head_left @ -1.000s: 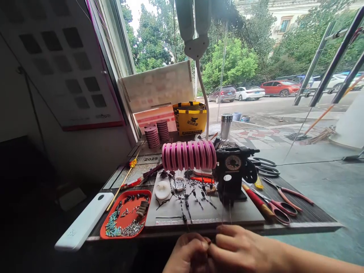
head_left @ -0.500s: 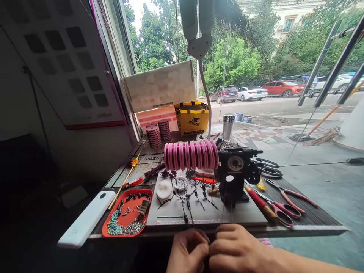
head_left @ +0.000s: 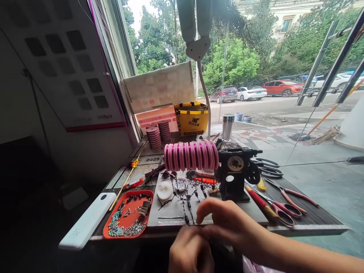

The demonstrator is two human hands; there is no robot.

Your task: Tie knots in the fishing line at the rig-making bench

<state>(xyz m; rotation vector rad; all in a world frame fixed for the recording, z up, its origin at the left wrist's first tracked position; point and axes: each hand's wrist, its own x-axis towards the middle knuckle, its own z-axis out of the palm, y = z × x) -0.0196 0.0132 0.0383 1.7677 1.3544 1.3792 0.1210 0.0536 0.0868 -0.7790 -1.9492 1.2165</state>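
Note:
My left hand (head_left: 190, 251) is curled closed at the table's front edge, low in the view; what its fingers pinch is too small to see. My right hand (head_left: 227, 222) is raised over the grey work mat (head_left: 250, 214), fingers bent and partly spread, near the thin black rigs with beads (head_left: 186, 204) lying there. Just behind it stands a black hand-crank winding machine (head_left: 234, 172). A row of pink line spools (head_left: 191, 155) sits left of the machine.
A red tray (head_left: 129, 214) of small tubes and metal parts lies at the front left beside a white power bank (head_left: 87, 222). Red-handled scissors (head_left: 280, 212) and pliers (head_left: 290, 191) lie right. A yellow bag (head_left: 191, 119), stacked spools (head_left: 155, 136) and a steel cup (head_left: 227, 126) stand behind.
My right hand has left my left hand and risen forward over the mat, fingers opening. The left hand stays low at the table edge.

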